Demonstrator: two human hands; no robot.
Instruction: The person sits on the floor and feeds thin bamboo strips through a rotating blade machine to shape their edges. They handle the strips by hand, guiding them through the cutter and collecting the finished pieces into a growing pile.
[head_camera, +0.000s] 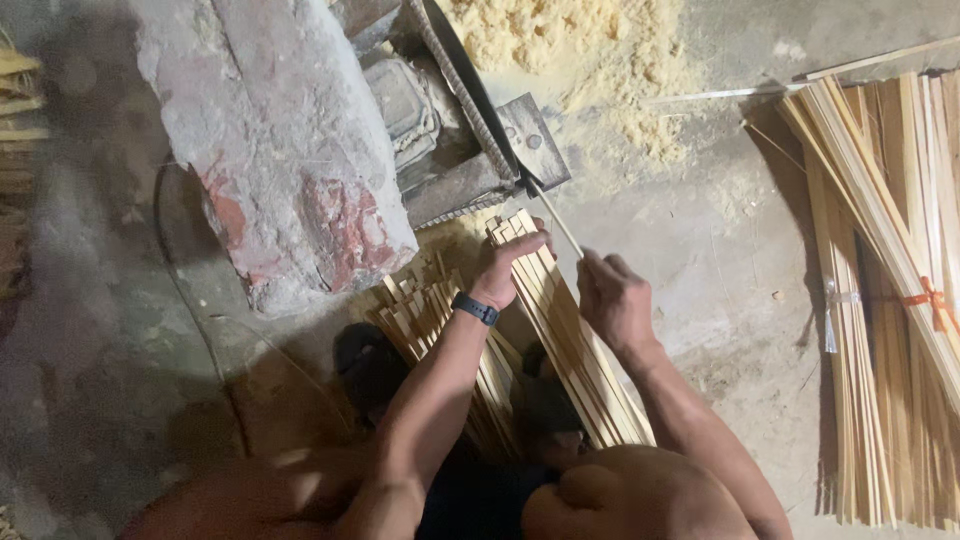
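A loose pile of flat bamboo strips (560, 330) lies on the floor between my legs, its far ends near a small metal machine (450, 130). My left hand (510, 262), a dark band on its wrist, rests on the far ends of the strips with fingers curled over them. My right hand (612, 298) pinches one thin bamboo strip (556, 220) whose far tip reaches the machine's metal plate (535, 140).
A large rough stone block (270, 140) with red patches stands left of the machine. Pale sawdust (590, 60) is heaped behind it. Tied bundles of long bamboo strips (890, 300) lie at the right. More strips (15, 100) show at the left edge.
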